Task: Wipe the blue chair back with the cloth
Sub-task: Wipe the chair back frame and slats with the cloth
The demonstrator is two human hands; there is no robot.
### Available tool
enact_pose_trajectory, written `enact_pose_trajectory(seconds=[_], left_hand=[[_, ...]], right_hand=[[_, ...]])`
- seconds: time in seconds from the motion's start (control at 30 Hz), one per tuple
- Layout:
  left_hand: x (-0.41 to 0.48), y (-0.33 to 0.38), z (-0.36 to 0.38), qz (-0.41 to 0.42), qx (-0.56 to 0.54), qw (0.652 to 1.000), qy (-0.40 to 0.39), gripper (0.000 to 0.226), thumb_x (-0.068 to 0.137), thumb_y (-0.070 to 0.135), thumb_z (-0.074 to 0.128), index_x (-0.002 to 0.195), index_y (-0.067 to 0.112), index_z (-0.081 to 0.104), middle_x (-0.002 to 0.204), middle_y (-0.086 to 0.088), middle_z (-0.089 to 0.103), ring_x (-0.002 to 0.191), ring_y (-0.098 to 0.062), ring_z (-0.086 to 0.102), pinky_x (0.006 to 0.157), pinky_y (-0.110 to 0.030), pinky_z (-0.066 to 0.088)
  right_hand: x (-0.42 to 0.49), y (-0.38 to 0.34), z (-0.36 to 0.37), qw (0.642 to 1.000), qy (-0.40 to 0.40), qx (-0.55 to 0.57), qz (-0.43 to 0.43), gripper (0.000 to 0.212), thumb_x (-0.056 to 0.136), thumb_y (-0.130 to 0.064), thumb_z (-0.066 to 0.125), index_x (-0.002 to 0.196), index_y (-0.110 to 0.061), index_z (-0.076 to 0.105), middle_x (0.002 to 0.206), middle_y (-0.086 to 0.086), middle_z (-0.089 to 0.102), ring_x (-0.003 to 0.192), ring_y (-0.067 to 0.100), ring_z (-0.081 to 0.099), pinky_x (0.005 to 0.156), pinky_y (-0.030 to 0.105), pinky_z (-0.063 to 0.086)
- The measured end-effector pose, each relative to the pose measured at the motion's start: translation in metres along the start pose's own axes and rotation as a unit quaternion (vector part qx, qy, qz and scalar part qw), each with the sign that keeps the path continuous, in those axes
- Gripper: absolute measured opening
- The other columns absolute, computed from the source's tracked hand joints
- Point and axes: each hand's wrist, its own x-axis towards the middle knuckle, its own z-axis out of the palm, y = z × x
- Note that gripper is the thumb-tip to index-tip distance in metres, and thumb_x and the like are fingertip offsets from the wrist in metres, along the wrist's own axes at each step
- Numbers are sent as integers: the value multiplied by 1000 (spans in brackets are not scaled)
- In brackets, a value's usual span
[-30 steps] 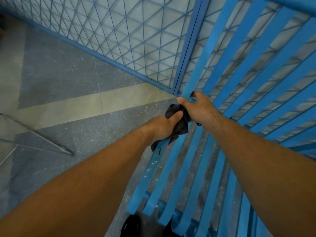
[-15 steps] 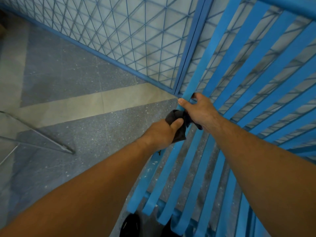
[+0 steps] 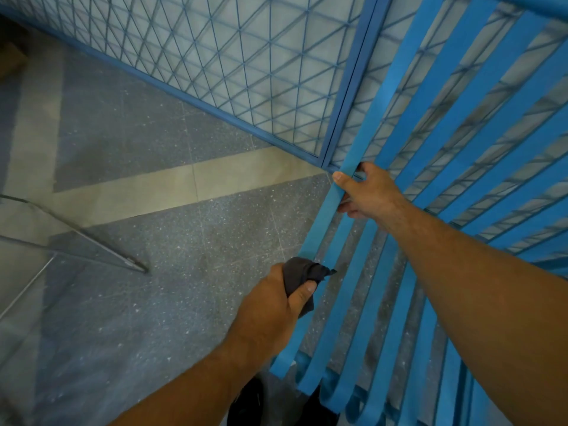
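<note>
Dark cloth (image 3: 299,276) in left hand (image 3: 270,315)

Matt blue-painted chair slats (image 3: 396,124), a dark soft cloth (image 3: 299,273), speckled smooth stone floor (image 3: 172,265), blue wire-mesh panel (image 3: 233,59).

floor (image 3: 147,302): grey speckled, pale band crossing | mesh fence panel (image 3: 233,66): blue, behind | metal frame (image 3: 92,241): far left | dark shoes (image 3: 246,404): bottom edge
</note>
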Motion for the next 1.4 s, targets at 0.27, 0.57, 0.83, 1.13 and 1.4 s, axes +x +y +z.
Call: enact_pose_trajectory(seconds=[0.27,0.57,0.83,1.13,1.4], left_hand=[[-4,-8,-12,6,2,1000,10,35,92,48,46,113,23,59,90,5,68,82,-7,63,67,-16,49],[-35,-33,-15,4,-71,997,-9,43,85,51,47,116,22,58,94,7,69,85,1,65,73,-13,51],[-50,-33,-11,21,-68,996,55,20,92,35,48,109,28,55,86,10,68,81,8,63,65,-7,48],[-42,-40,-54,82,16,988,-133,31,95,17,51,122,34,50,100,11,69,93,-4,66,82,-27,55],[-48,-21,-68,89,72,975,-190,23,95,25,53,104,45,49,95,18,65,90,6,63,71,-12,52]], right_hand=[[-21,10,19,996,83,13,19,49,95,-45,55,132,-15,47,103,11,70,72,18,70,36,16,45],[-74,28,35,999,9,18,40,48,94,-57,46,124,-20,50,101,2,69,77,18,72,70,39,60],[-99,61,53,998,-27,-48,29,63,92,-59,50,136,-14,46,106,2,66,75,11,70,49,16,47],[-112,66,52,990,-117,-75,31,51,91,-61,47,100,-14,66,90,-1,73,74,14,73,75,37,58],[-123,56,45,981,-93,-169,15,72,89,-70,38,90,-3,66,85,9,73,74,21,71,74,36,57]])
